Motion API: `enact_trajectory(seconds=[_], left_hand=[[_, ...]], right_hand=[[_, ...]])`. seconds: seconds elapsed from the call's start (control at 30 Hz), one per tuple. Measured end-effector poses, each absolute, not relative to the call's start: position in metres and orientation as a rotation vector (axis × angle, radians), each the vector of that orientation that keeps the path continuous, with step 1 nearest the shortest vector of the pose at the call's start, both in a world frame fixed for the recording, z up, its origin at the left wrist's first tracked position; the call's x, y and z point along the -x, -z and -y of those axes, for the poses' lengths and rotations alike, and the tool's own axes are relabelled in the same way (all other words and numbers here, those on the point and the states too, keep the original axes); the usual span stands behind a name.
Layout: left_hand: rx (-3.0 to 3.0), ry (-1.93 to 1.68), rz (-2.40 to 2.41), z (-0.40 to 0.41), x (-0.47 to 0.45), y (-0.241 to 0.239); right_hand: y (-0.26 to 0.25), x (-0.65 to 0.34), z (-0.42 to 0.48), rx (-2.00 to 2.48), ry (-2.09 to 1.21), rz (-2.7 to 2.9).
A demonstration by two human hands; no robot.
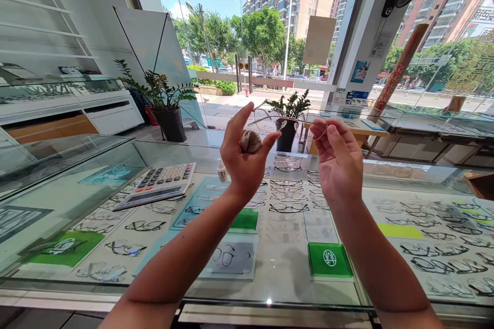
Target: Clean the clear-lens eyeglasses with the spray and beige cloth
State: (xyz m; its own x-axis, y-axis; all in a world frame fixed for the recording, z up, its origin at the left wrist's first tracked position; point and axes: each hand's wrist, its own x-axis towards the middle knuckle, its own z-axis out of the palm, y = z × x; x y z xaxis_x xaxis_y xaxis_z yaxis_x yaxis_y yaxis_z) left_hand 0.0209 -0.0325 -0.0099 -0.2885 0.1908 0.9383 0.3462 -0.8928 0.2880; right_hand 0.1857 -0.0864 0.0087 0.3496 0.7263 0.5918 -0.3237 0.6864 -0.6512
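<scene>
Both hands are seen raised above the glass counter (270, 300) in the head view, with a pair of thin-rimmed glasses (272, 122) held up between them against the window light. The left hand (247, 162) is closed in a pinch on one side of the frame, between thumb and forefinger, and a small crumpled cloth (250, 141) is tucked against the thumb by the other fingers. The right hand (339, 162) is closed lightly on the other side, at the rim or temple; the exact contact cannot be told. The step in hand is judged to be an inspection or wiping of the lenses. A light, steady grip on the thin wire is called for in any further handling. A calculator (158, 185) and a small bottle (221, 169) are seen on the counter, above rows of displayed frames (288, 207).
</scene>
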Motion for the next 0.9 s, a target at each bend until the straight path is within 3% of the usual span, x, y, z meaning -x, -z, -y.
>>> enact_trajectory(seconds=[0.27, 0.57, 0.9], left_hand=[[2.030, 2.457, 0.713, 0.050, -0.024, 0.004], [2.743, 2.156, 0.651, 0.063, -0.018, -0.003], [2.725, 2.202, 0.615, 0.065, -0.021, -0.008]], right_hand=[[-0.011, -0.211, 0.066, 0.591, -0.647, 1.129], [-0.001, -0.229, 0.036, 0.716, -0.931, 1.353], [-0.003, -0.223, 0.048, 0.660, -1.017, 1.396]])
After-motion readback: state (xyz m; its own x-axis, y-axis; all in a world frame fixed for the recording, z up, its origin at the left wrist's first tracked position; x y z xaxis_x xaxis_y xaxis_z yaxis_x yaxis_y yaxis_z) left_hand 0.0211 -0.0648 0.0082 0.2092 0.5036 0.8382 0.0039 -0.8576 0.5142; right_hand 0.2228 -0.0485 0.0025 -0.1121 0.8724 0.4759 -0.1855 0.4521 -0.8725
